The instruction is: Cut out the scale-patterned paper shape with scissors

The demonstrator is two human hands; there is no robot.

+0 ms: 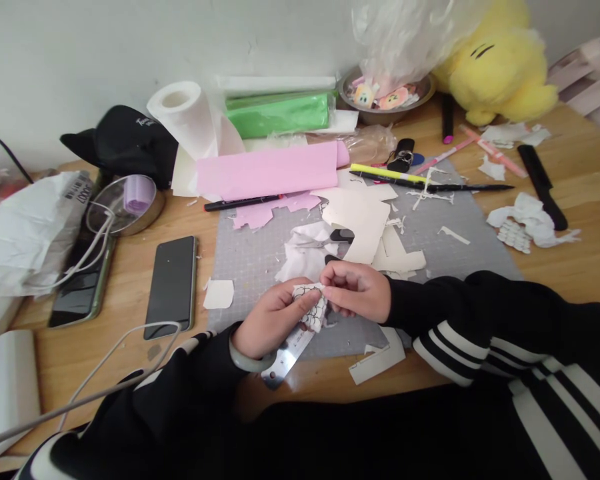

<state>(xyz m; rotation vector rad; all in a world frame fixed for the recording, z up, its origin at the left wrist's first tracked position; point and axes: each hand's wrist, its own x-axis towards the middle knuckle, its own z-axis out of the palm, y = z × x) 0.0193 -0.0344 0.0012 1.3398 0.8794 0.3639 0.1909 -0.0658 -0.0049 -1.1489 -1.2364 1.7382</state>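
My left hand [270,320] holds a small white piece [314,308] with black curved lines drawn on it, thumb on top and fingers beneath. My right hand [356,290] pinches the upper right edge of the same piece between thumb and fingertips. Under my left hand a metal ruler [286,360] lies slantwise. Just beyond the hands are crumpled white tissue [300,250] and scissors [343,235], partly covered by cream paper [357,217]. All this lies on or over a grey cutting mat [250,267].
Phones [171,283] and a cable [93,373] lie left. Pink paper [270,170], a paper roll [183,113], a green pack [280,115] and a metal bowl [385,110] stand behind. Pens [390,175], scraps and a black comb [543,187] lie right, below a yellow plush toy [500,67].
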